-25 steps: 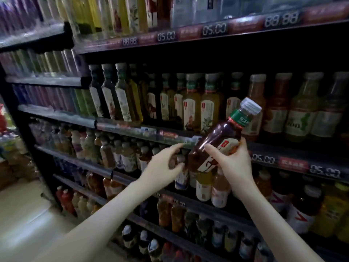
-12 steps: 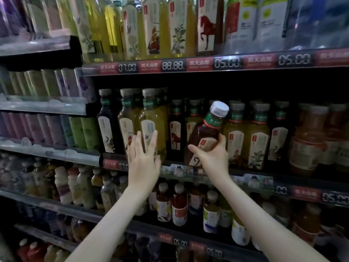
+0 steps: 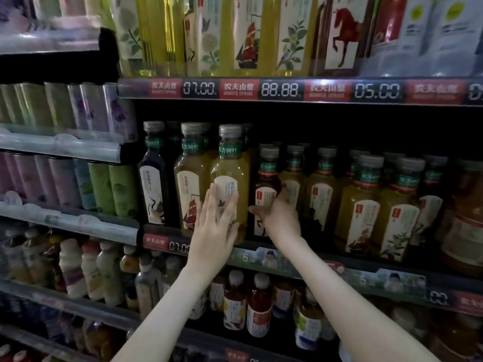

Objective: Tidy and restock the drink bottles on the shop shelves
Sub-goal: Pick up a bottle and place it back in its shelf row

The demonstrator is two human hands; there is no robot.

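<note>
A dark reddish-brown tea bottle (image 3: 266, 189) with a grey cap stands upright on the middle shelf (image 3: 300, 259), set back in the row. My right hand (image 3: 277, 218) is wrapped around its lower body. Left of it stands a taller yellow tea bottle (image 3: 231, 163) at the shelf front. My left hand (image 3: 215, 226) lies flat with fingers spread against that yellow bottle's label. More yellow tea bottles (image 3: 360, 202) fill the shelf to the right, and a dark bottle (image 3: 154, 178) stands at the row's left end.
The shelf above (image 3: 261, 88) carries tall yellow and dark bottles behind price tags. Rows of cans (image 3: 78, 178) fill the unit to the left. Small bottles (image 3: 245, 304) crowd the lower shelf under my arms. Large orange bottles (image 3: 467, 223) stand at the far right.
My right hand has carried the brown bottle from a tilted position in front of the shelf into the row, where it now stands upright. My left hand has shifted right onto the yellow bottle.
</note>
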